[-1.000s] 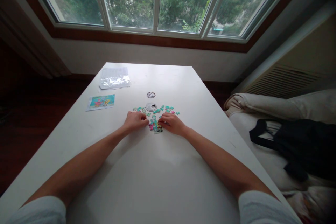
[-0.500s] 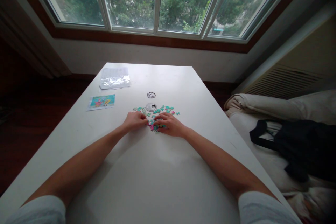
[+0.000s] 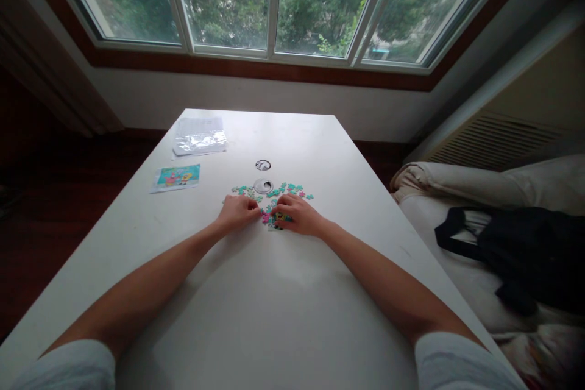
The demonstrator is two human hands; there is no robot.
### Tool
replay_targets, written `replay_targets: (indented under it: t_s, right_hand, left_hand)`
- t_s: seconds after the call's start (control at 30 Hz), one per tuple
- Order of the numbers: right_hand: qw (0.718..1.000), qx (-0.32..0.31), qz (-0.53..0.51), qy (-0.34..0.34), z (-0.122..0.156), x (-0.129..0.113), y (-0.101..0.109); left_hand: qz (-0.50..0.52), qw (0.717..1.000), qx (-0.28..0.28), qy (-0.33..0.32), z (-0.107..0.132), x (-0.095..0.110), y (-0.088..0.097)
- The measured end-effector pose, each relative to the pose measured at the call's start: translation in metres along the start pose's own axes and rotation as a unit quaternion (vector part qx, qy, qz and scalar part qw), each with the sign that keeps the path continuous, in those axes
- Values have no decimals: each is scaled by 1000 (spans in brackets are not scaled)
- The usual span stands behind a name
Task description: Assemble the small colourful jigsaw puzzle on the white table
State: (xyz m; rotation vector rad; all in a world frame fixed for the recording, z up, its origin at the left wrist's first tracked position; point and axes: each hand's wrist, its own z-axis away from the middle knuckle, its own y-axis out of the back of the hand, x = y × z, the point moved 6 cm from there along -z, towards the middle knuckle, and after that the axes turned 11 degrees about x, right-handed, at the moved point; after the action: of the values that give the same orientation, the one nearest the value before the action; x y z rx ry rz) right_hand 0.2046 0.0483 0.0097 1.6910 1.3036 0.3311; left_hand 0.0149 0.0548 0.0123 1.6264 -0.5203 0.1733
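The patch of jigsaw pieces (image 3: 265,218) is lying flat on the white table (image 3: 274,311), between the person's two hands, showing pink toward its left side and yellow toward its right. The left hand (image 3: 236,212) is resting just beside the patch's left edge, its thumb and fingertips pressing together; at this scale it is hard to tell whether they are pinching a piece. The right hand (image 3: 299,214) is reaching over the patch from its right side, fingers slightly spread and curving down, covering some of the pieces. Loose teal pieces (image 3: 291,186) are lying scattered just beyond the patch and to its right, while paler loose pieces (image 3: 236,189) are trailing off beyond it to the left. Two round gray-and-white shapes are showing on the tabletop beyond the patch, the nearer disc (image 3: 263,186) sitting among the loose pieces and the farther disc (image 3: 262,165) sitting clear of them. Well to the left of the patch, a teal picture sheet (image 3: 178,177) is displaying pink and yellow figures, and a clear plastic bag (image 3: 200,136) is lying farther beyond. A dark garment (image 3: 530,250) is draping over pale bedding (image 3: 475,180), well to the patch's right.
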Motion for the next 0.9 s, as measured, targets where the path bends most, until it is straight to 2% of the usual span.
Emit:
replay_targets:
  t_s: [0.13,0.47,0.9]
  right_hand:
    - [1000,5,-2,0,1,1,-1]
    - [1000,9,-5,0,0,1,0]
    - [1000,5,-3,-4,0,1,0]
  left_hand:
    - [-6,1000,16,-3,2,5,2]
    - [-33,999,32,-13,1,0,-3]
    - [-36,998,38,-23,1,0,-3]
